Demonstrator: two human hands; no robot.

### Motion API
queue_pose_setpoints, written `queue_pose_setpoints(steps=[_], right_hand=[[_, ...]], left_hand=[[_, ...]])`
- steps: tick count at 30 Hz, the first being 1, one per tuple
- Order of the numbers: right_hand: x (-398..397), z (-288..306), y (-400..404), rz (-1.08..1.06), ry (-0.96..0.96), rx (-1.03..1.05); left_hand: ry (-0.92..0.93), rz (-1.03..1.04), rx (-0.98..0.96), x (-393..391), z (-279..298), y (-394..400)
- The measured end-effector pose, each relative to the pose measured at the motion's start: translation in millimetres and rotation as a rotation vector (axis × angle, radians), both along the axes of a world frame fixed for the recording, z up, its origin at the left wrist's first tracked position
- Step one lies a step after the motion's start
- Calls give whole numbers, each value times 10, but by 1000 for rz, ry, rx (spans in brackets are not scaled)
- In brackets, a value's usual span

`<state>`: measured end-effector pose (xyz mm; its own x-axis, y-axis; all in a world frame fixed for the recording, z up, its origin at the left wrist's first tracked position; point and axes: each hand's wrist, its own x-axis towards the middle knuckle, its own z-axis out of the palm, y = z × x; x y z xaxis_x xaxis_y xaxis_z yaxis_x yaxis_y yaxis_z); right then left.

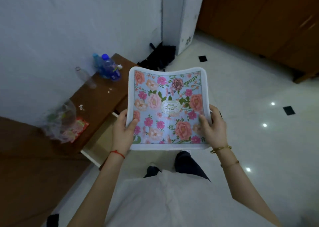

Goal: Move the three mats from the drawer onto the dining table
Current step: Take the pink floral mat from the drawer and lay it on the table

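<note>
A floral mat (166, 106) with a pale blue ground, pink flowers and a white border is held flat in front of me, above the floor. My left hand (123, 131) grips its left edge, thumb on top. My right hand (213, 125) grips its right edge the same way. I cannot tell whether more than one mat is stacked in this hold. Below and left of the mat, the drawer (101, 140) of the brown cabinet stands pulled out, and the part I see looks bare. The dining table is not in view.
The low brown cabinet (98, 97) along the left wall carries plastic bottles (107, 68), a clear plastic bag (60, 121) and a red packet. A dark heap (158, 57) lies in the corner. Wooden doors (269, 23) stand at the right across a glossy white tiled floor (250, 92).
</note>
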<state>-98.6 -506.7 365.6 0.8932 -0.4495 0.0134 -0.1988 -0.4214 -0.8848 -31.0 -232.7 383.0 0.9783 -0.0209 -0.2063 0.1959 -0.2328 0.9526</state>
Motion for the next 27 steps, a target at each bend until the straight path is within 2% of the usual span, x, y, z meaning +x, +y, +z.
queue_pose_setpoints(steps=[5,10,19,27], right_hand=[[-431,-51,-684,-220,6,-7],[-832,-19,-1514,-425,3,3],[-1541,162,-3144,-733,-3,-50],[-1967,-48,-4320,-980,29,-58]], left_hand=[[-15,-242,35,211,-38,-839],[-58,-449,7,276,9,-2035],[-86,-711,-1,161,33,-4336],[-59,-950,-3,59,-28,-6115]])
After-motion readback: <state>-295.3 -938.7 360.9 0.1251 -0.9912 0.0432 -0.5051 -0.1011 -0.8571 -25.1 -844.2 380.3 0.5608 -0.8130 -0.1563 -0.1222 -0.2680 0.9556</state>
